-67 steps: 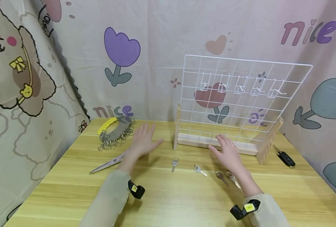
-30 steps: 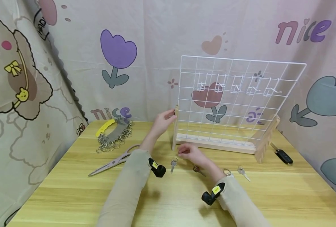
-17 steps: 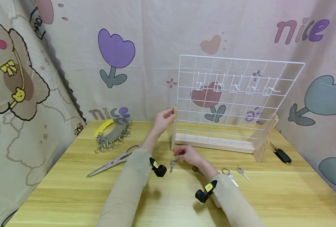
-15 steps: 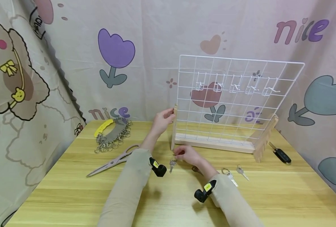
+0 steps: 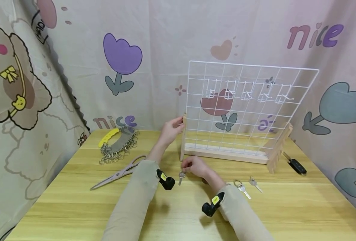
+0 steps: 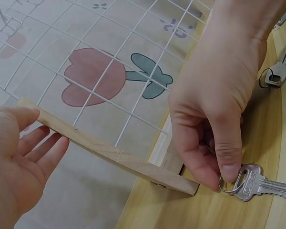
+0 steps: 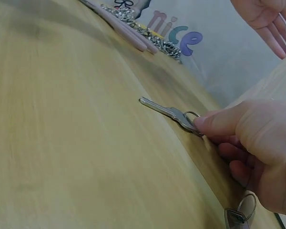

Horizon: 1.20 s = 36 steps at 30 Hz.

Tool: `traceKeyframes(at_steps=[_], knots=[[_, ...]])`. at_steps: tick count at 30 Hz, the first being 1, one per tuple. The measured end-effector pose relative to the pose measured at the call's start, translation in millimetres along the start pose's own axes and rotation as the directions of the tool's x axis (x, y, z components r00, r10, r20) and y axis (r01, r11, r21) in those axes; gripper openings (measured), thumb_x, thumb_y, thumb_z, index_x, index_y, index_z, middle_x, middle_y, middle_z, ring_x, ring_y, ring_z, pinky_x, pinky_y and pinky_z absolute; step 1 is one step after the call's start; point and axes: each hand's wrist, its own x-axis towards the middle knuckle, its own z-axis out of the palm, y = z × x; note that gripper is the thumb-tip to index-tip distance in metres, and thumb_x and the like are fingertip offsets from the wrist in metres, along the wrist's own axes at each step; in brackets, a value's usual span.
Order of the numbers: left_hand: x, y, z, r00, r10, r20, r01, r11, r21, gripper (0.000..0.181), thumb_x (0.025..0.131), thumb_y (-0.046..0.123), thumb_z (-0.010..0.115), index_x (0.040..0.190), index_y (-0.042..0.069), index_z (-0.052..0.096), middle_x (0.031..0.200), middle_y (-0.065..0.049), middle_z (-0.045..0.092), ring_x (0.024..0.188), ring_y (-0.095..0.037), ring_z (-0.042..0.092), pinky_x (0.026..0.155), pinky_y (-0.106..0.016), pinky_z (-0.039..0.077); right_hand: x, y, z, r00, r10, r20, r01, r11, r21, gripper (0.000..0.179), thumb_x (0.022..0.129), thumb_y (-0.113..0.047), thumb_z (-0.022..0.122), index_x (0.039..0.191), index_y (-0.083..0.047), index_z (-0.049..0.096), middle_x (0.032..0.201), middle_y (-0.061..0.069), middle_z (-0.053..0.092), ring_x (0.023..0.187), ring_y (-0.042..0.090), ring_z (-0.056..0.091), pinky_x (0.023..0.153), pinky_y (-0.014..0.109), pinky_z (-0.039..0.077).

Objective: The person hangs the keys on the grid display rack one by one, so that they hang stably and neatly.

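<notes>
In the head view my left hand (image 5: 169, 131) is at the left wooden post (image 5: 183, 137) of a white wire grid rack (image 5: 241, 117). Its fairly straight fingers and thumb touch the post's edge, as the left wrist view shows. My right hand (image 5: 197, 166) is low in front of that post. Between thumb and curled fingers it pinches the ring of a silver key (image 7: 169, 110); the blade points away from the hand, at the tabletop. A brown key (image 7: 236, 218) with a ring lies under the right wrist. Two more silver keys, one at right (image 5: 256, 184), lie beside the right sleeve.
Several white hooks (image 5: 247, 92) hang in a row on the grid. Pink-handled scissors (image 5: 117, 174) lie left of the left forearm. Behind them is a yellow-handled holder (image 5: 110, 136) with many metal rings. A black car key (image 5: 296, 166) lies right of the rack.
My left hand has moved from the table to the rack's post. My right hand has come left and now pinches the silver key's ring. Other keys have shifted places.
</notes>
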Motion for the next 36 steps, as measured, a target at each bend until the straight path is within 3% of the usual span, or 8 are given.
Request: traceKeyframes(at_steps=[13, 17, 22, 28, 36], knots=[[-1.0, 3.5, -0.4, 1.0, -0.02, 0.003, 0.02, 1.0, -0.003, 0.044, 0.093, 0.005, 0.054, 0.135, -0.001, 0.045, 0.131, -0.017, 0.051, 0.118, -0.027, 0.05, 0.09, -0.034, 0.048, -3.1, 0.6, -3.0, 0.999, -0.036, -0.003, 0.036, 0.999, 0.023, 0.006, 0.083, -0.006, 0.068, 0.081, -0.001, 0.065, 0.073, -0.004, 0.061, 0.066, 0.008, 0.049, 0.06, 0.023, 0.041], [-1.4, 3.6, -0.4, 1.0, -0.018, 0.011, 0.018, 1.0, 0.008, 0.044, 0.093, 0.005, 0.055, 0.135, -0.001, 0.045, 0.131, -0.017, 0.051, 0.118, -0.028, 0.051, 0.09, -0.034, 0.048, -5.3, 6.3, -6.3, 0.996, -0.087, -0.018, 0.089, 0.994, 0.069, 0.005, 0.085, -0.004, 0.064, 0.082, -0.002, 0.062, 0.072, -0.002, 0.058, 0.065, 0.007, 0.048, 0.058, 0.022, 0.041], [-3.0, 1.8, -0.8, 1.0, -0.005, 0.018, 0.005, 1.0, 0.002, 0.044, 0.093, 0.005, 0.054, 0.135, -0.002, 0.044, 0.131, -0.019, 0.051, 0.118, -0.029, 0.051, 0.091, -0.036, 0.048, -9.5, 8.3, -11.9, 0.998, -0.053, -0.022, 0.056, 0.983, 0.174, 0.004, 0.089, -0.001, 0.059, 0.086, 0.001, 0.058, 0.07, 0.003, 0.054, 0.06, 0.012, 0.048, 0.05, 0.021, 0.04], [-3.2, 1.7, -0.6, 1.0, -0.01, 0.009, 0.01, 1.0, -0.011, 0.043, 0.092, 0.004, 0.055, 0.134, -0.002, 0.046, 0.13, -0.018, 0.052, 0.117, -0.029, 0.051, 0.09, -0.036, 0.048, -15.6, 7.6, -26.1, 0.999, -0.019, -0.041, 0.028, 0.966, 0.255, 0.006, 0.089, -0.001, 0.058, 0.089, 0.005, 0.057, 0.074, 0.009, 0.056, 0.064, 0.021, 0.055, 0.054, 0.027, 0.048], [-3.3, 3.2, 0.6, 1.0, -0.028, 0.011, 0.028, 0.999, -0.016, 0.044, 0.092, 0.005, 0.055, 0.134, -0.001, 0.045, 0.132, -0.018, 0.05, 0.118, -0.029, 0.05, 0.091, -0.035, 0.048, -18.3, -1.0, -59.8, 0.994, -0.025, -0.103, 0.053, 0.96, 0.275, 0.01, 0.09, -0.001, 0.057, 0.093, 0.008, 0.058, 0.076, 0.015, 0.059, 0.073, 0.042, 0.058, 0.067, 0.049, 0.053]])
